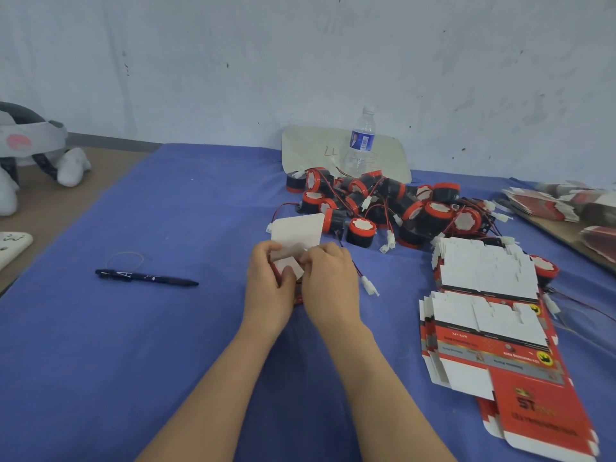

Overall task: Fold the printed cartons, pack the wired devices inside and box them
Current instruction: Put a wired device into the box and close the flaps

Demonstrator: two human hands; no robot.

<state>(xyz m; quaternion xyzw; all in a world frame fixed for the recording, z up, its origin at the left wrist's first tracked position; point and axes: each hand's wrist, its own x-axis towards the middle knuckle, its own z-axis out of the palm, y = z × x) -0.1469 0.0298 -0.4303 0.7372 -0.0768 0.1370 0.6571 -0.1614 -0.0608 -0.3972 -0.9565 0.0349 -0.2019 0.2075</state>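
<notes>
Carton [296, 233] was mid-table over the blue cloth [166, 328], held btw both hands. Left hand [268, 281] gripped its left side, fingers curled round the body. Right hand [328, 278] pinched a small white flap near the top. The big lid flap stood up behind the fingers, white inside facing the cam. A red wire [356, 271] ran out from under the right hand to a white connector [370, 285] lying on the cloth (device itself hidden, prob. already in the carton, can't confirm).

Handling, as judged:
- **Carton:** thin printed card, v. light, stiff only along the scores, and it would crease if squeezed mid-panel. Best held at edges/corners, with flaps pushed near the fold line, not at the tip. Printed outside likely a bit slick.
- **Wire:** limp, would snag in a flap. Should be tucked in, connector first, before closing.
- **Devices [383, 205]:** the pile behind looked like hard plastic, compact, heavier than the card. Leads were tangled, so lift by the body, not the lead.

Flat cartons [483, 315] lay stacked to the right, well apart from the hands.
</notes>
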